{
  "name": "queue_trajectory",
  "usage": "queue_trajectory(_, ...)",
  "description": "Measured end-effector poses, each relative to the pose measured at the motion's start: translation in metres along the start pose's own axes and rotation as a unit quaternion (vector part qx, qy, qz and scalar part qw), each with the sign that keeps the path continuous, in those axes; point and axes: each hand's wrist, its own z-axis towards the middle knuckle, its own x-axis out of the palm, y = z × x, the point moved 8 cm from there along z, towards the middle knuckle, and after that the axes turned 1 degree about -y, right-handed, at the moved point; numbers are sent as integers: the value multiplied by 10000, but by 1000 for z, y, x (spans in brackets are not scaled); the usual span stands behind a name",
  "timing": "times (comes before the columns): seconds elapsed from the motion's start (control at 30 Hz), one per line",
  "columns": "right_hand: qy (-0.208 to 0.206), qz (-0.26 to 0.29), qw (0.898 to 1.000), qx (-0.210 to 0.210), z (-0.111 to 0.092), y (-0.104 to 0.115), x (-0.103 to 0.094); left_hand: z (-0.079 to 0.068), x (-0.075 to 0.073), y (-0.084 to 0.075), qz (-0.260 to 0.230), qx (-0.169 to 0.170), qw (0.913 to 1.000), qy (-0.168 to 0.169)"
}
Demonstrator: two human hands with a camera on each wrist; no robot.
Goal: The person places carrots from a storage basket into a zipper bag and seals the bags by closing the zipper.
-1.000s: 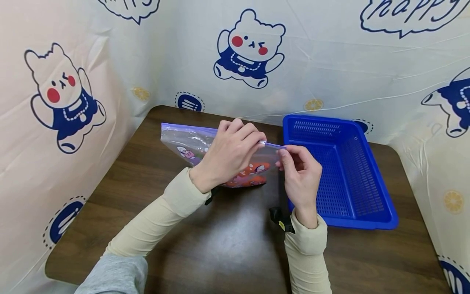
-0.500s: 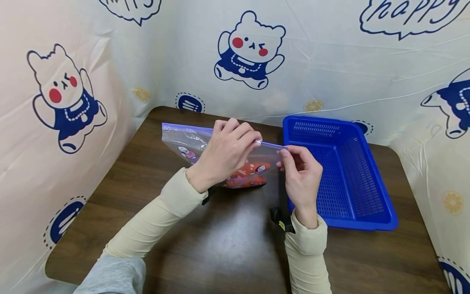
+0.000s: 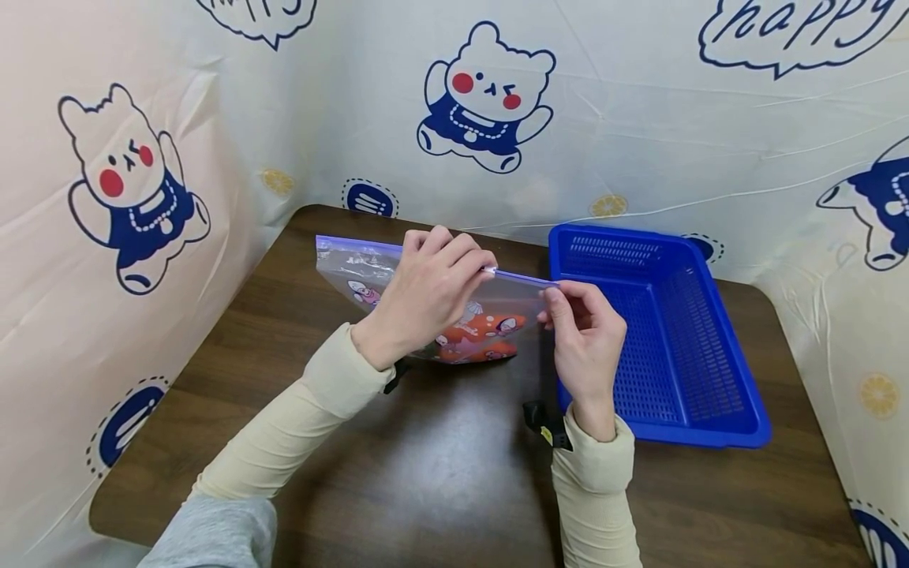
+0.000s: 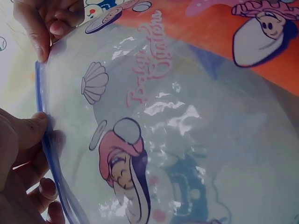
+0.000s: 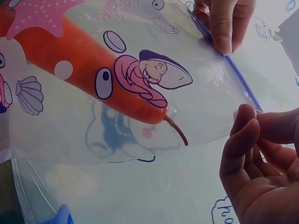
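A clear zip bag printed with cartoon shells and figures stands over the table, its purple zip strip stretched along the top. My left hand pinches that strip near the middle, right by a small white slider. At the strip's right end, my right hand pinches the bag's corner between thumb and fingers. Through the plastic, the right wrist view shows an orange carrot with a thin brown tail. The left wrist view shows my left thumb on the strip; my left palm hides part of the bag from above.
A blue perforated plastic basket stands right of the bag, close behind my right hand. Both stand on a dark wooden table. A pale cloth with cartoon bears hangs around the table's back and sides.
My left hand has slid left along the zip strip together with the white slider, so more of the strip shows between my hands. My right hand has held its place at the corner.
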Motion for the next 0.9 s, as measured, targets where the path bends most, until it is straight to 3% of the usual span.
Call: queue_trajectory(0.9, -96, 21, 9999, 28, 1, -3, -5, -6, -9, 14, -30, -243, 9997, -24)
